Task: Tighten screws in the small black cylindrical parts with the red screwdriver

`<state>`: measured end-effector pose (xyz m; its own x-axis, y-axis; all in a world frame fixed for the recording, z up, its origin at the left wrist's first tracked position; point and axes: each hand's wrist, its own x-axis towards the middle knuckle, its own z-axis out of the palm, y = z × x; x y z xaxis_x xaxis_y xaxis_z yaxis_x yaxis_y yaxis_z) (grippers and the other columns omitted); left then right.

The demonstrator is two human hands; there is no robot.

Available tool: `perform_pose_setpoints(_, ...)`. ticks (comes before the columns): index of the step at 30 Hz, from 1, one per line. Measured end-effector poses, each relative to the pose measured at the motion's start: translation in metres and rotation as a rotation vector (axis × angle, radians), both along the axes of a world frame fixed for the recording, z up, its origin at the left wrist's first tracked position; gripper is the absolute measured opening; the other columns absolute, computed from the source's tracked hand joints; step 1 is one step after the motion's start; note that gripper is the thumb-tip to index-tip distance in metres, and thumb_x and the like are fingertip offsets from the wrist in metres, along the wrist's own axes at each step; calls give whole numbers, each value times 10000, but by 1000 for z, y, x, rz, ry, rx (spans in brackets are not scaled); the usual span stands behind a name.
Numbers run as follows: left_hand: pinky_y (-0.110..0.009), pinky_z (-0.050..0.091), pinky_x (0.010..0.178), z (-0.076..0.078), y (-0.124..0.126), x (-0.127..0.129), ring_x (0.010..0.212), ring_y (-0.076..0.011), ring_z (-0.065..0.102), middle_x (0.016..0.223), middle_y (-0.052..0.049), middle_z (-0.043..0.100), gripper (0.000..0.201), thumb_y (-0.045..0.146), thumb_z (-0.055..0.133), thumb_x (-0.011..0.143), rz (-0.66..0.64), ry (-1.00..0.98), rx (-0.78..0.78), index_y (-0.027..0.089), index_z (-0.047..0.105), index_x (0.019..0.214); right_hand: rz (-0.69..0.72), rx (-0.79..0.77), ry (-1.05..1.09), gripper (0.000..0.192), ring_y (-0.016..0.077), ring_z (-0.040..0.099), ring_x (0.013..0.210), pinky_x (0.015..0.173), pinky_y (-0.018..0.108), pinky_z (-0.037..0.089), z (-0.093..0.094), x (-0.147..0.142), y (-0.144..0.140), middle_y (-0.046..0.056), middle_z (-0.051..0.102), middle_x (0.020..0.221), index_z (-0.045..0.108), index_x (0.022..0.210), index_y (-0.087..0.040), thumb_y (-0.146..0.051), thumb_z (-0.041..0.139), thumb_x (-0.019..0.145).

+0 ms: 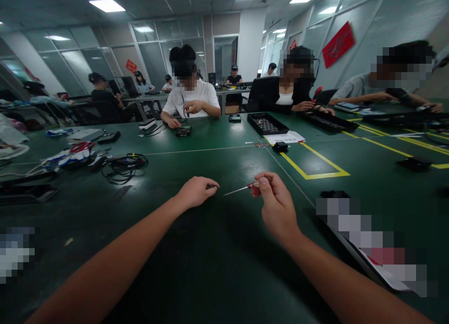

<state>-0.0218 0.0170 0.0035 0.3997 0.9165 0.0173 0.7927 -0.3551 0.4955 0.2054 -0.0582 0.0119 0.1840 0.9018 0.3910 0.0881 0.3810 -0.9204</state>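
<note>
A screwdriver [235, 191] with a thin metal shaft and a reddish, partly clear handle is held in my right hand [278, 211]. Its tip points left, towards my left hand [197, 192], with a small gap between them. The fingers of my left hand are closed in a pinch. Something small and dark shows at those fingertips, too small to name. Both hands are above the dark green table [217, 268].
Coiled black cables [126, 167] and a pile of bundled leads [75, 155] are on the left. Ahead lie a black tray [267, 124] and a small black block [280, 147] near yellow tape [326, 175]. Co-workers sit across the table, one handling a small device [183, 131].
</note>
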Motion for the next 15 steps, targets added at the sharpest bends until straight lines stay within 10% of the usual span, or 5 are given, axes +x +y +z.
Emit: perform_pose_setpoints(15, -220, 435, 614, 43, -17, -174, 626, -98, 525, 758, 6, 571, 134, 172, 548, 930, 962, -1135, 8, 121, 638, 1014, 24, -20, -25, 203, 179, 602, 735, 716, 348, 479, -5, 1, 2, 3, 649, 801, 621, 982, -247, -417, 514, 1007)
